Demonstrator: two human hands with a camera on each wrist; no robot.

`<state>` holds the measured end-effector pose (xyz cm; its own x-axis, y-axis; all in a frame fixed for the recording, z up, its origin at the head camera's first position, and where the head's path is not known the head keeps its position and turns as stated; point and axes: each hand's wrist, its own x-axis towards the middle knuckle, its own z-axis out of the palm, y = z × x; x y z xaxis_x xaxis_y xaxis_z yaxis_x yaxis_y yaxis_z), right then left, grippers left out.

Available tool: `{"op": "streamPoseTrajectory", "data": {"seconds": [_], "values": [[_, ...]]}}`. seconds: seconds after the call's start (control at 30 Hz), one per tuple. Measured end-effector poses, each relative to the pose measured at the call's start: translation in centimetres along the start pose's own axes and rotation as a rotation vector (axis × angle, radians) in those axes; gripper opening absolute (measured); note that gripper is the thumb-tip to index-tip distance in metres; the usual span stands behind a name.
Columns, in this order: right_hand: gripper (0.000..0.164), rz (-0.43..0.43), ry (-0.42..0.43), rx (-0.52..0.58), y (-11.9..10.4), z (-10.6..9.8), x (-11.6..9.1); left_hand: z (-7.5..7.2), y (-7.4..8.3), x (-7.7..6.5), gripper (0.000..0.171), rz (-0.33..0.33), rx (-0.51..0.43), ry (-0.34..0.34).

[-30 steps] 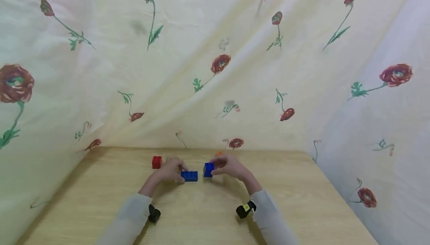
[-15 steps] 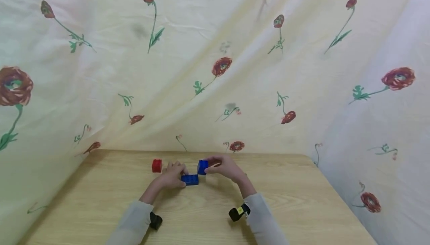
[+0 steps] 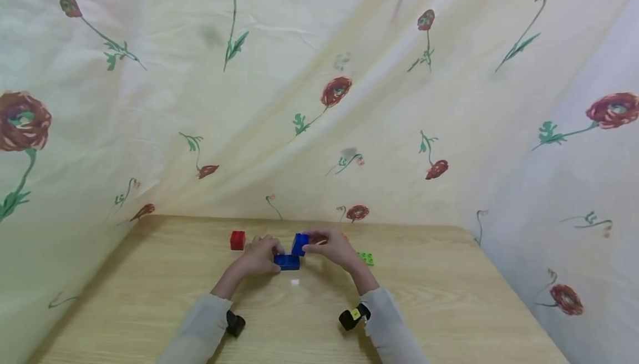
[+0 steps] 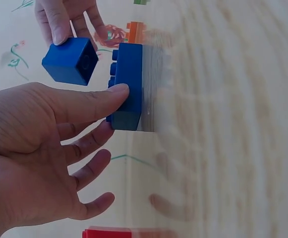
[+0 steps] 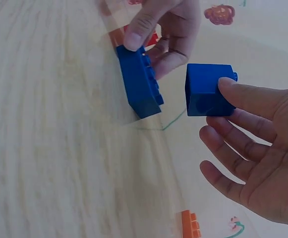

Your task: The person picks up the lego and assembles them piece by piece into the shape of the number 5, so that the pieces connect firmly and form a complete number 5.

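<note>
A long blue toy brick with studs on top lies on the table, pinched near its left end between the thumb and fingers of my left hand. My right hand pinches a shorter, taller blue toy brick by its right side, raised just above the right end of the long one. In the right wrist view the short brick is slightly tilted and apart from the long brick. The left wrist view shows the hollow underside of the short brick.
A red brick stands left of my left hand. Behind my right wrist lies a green brick, and an orange brick stands farther back. A flowered cloth hangs along the table's far edge.
My right hand has carried the short blue brick left and over the right end of the long brick. My left hand keeps its hold. The green brick has come into sight.
</note>
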<state>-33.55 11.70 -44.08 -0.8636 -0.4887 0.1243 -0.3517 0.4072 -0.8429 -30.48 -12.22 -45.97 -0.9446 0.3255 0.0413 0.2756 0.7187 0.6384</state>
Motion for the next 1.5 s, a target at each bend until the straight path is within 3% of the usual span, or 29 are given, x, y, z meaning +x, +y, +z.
{"op": "streamPoseTrajectory", "data": {"seconds": [0.37, 0.73, 1.1, 1.5], "values": [[0.036, -0.005, 0.022, -0.038, 0.3, 0.6, 0.2, 0.0, -0.1, 0.1, 0.024, -0.017, -0.047, 0.031], [0.032, 0.006, 0.034, -0.047, 0.3, 1.4, -0.2, 0.4, -0.3, 0.2, 0.022, -0.037, -0.046, 0.015], [0.032, -0.033, 0.027, -0.063, 0.4, 1.6, 0.1, 0.0, -0.8, 0.2, 0.024, -0.010, -0.094, 0.026], [0.034, -0.019, -0.004, -0.094, 0.1, 1.6, 0.0, -0.6, -0.9, 0.1, 0.029, 0.000, -0.168, 0.007]]}}
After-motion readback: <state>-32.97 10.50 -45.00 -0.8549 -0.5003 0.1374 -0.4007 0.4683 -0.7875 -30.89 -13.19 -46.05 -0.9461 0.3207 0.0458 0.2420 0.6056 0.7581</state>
